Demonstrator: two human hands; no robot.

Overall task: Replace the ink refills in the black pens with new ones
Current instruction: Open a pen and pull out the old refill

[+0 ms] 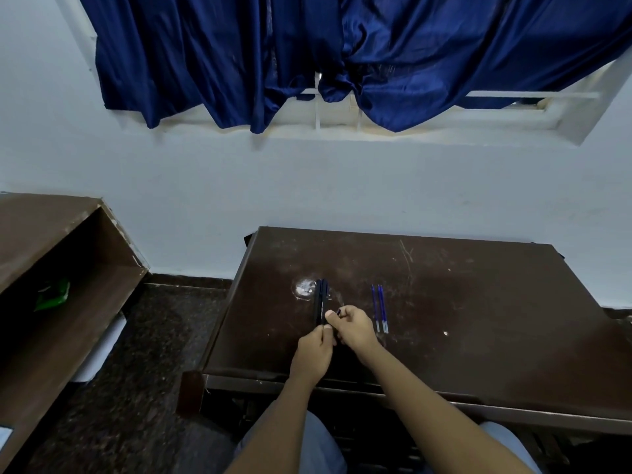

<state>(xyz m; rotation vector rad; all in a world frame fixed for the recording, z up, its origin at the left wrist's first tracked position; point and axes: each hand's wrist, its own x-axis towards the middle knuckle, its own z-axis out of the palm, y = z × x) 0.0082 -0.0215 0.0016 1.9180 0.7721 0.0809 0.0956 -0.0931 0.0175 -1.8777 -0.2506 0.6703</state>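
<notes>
Brown worktop [478,302] carries two black pens [320,299] side by side. Our left hand [313,352] and right hand [355,326] each keep a pinching grip on their near ends, hiding them. Two blue refills [380,307] lie just right of our hands.

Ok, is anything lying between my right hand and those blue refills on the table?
Nothing visible. Only bare tabletop lies between the right hand and the two blue refills, which lie just to its right.
</notes>
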